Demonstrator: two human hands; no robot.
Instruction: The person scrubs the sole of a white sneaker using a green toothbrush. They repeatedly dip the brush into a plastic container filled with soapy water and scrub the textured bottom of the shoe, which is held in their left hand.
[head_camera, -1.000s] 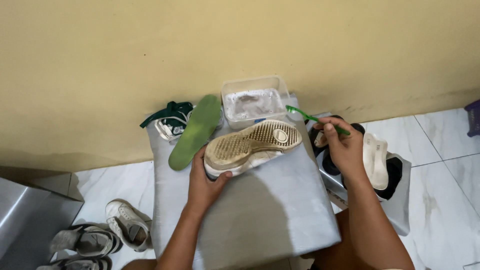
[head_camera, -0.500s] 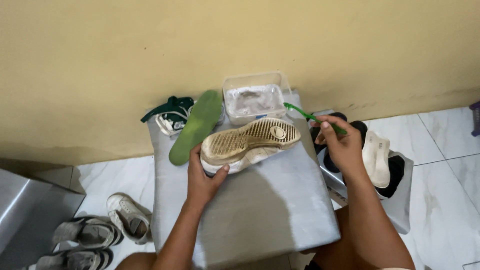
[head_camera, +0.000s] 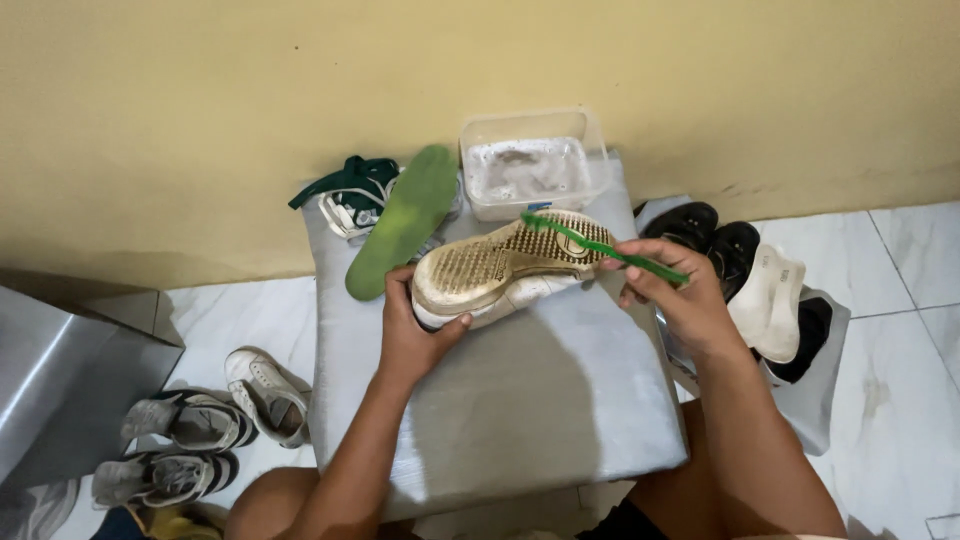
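The grey covered table (head_camera: 520, 400) spreads under both hands. Beyond the right hand (head_camera: 672, 300) sits a clear tub of soapy water (head_camera: 530, 165). The left hand (head_camera: 415, 330) clasps the heel of the white shoe (head_camera: 505, 268), sole up. The right hand pinches a green toothbrush (head_camera: 600, 245), bristles at the toe. Short firm strokes along the tread grooves should work best, heel braced.

Grimy ribbed rubber sole (head_camera: 505, 265), translucent plastic tub (head_camera: 533, 165), glossy marbled floor tiles (head_camera: 900, 260)
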